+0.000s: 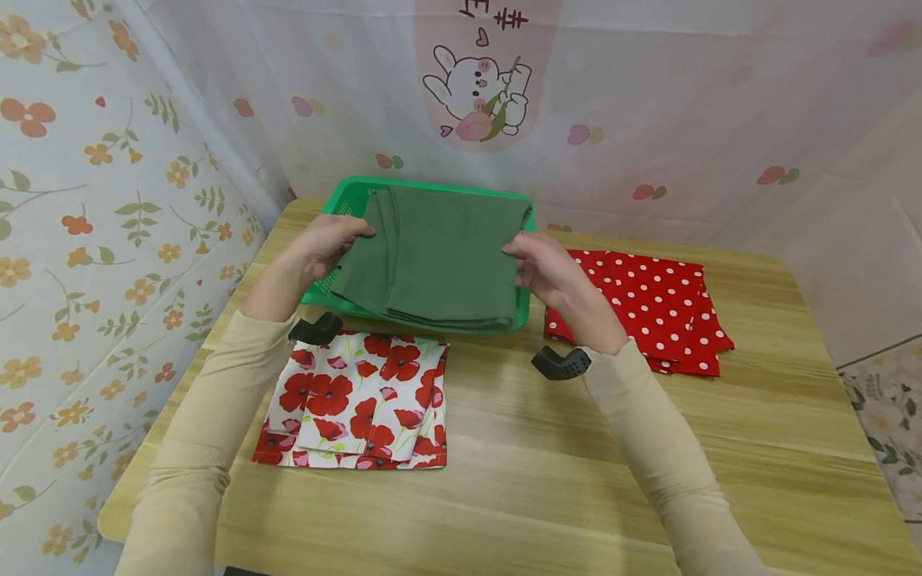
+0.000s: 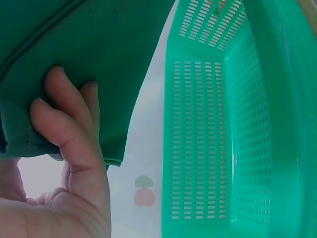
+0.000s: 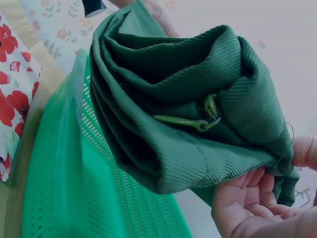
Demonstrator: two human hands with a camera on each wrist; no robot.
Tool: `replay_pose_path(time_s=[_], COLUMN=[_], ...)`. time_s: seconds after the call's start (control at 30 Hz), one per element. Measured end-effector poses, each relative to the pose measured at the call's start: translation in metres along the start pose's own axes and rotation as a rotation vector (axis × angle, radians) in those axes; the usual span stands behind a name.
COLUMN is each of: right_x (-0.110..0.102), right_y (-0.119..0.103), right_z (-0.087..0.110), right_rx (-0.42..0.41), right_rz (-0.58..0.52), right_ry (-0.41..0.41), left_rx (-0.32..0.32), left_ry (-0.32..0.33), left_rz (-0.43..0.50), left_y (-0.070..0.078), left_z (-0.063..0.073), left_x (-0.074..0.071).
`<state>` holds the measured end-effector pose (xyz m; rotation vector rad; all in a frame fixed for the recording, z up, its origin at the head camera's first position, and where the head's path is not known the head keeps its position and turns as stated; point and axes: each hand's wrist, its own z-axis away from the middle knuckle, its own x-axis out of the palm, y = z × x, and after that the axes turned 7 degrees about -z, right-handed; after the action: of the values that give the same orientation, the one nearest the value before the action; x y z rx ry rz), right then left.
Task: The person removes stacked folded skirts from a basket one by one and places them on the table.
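Observation:
A folded dark green cloth [image 1: 457,256] hangs over the green plastic basket [image 1: 350,192], held at both sides. My left hand [image 1: 327,244] pinches its left edge, with fingers under the fabric in the left wrist view. On the opposite side my right hand [image 1: 551,268] grips the edge between thumb and fingers. Stacked folds of the cloth [image 3: 183,148] show end-on in the right wrist view, and a small light-green plastic fitting [image 3: 185,121] pokes out between them. The basket's slotted floor [image 2: 195,144] is bare in the left wrist view.
Folded white cloth with red poppies [image 1: 363,400] lies on the wooden table [image 1: 519,480] in front of the basket. To the right is a folded red polka-dot cloth [image 1: 663,308], partly behind my right forearm. A printed curtain [image 1: 648,104] hangs along the table's back.

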<state>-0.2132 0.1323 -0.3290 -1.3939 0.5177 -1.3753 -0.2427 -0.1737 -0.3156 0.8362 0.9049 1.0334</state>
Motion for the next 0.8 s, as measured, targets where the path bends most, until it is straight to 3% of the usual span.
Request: replay_pose_path(time_s=[0.8], right_x=[-0.026], right_y=[-0.008], right_z=[0.046], right_rx=[-0.040], right_rz=[-0.042], right_ry=[-0.021], left_rx=[0.072], left_ry=[-0.109], left_rz=[0.088], left_y=[0.002], left_z=[0.018], left_x=[0.037])
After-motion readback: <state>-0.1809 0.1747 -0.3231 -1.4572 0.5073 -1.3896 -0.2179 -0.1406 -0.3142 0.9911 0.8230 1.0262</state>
